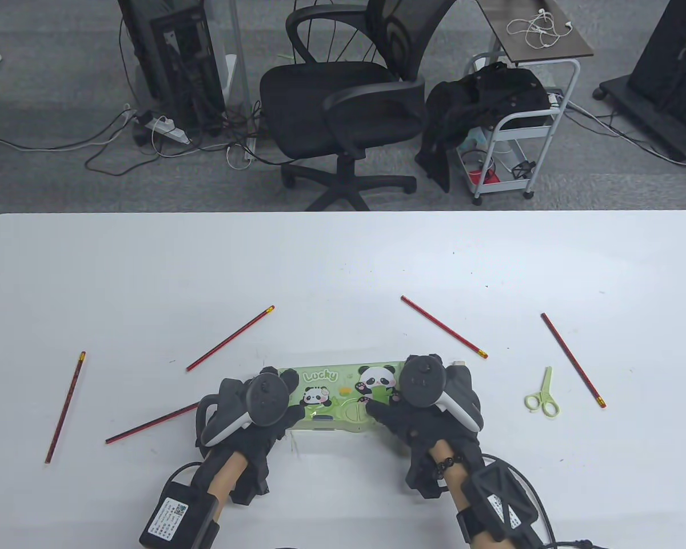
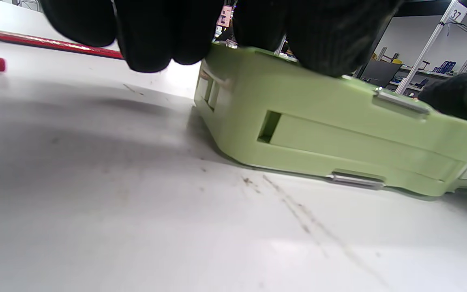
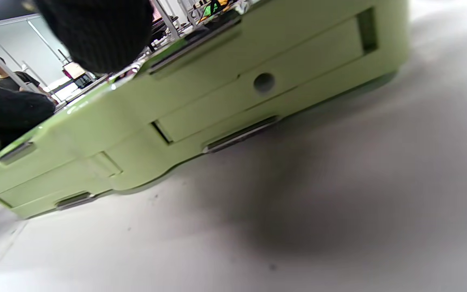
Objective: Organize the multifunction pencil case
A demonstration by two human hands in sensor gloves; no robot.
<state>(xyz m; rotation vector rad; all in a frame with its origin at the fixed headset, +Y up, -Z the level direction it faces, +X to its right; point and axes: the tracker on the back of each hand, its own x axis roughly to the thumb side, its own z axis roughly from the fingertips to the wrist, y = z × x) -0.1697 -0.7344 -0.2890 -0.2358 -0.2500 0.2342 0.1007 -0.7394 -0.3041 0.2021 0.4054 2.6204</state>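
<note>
A light-green pencil case with panda art and "Lucky" on its lid lies closed on the white table near the front edge. My left hand holds its left end, fingers over the top, as the left wrist view shows. My right hand rests on its right end, fingers on the lid. The case's side with slots shows in both wrist views. Several red pencils lie around.
Small green scissors lie right of the case. Beyond the table's far edge stand a black office chair and a white cart.
</note>
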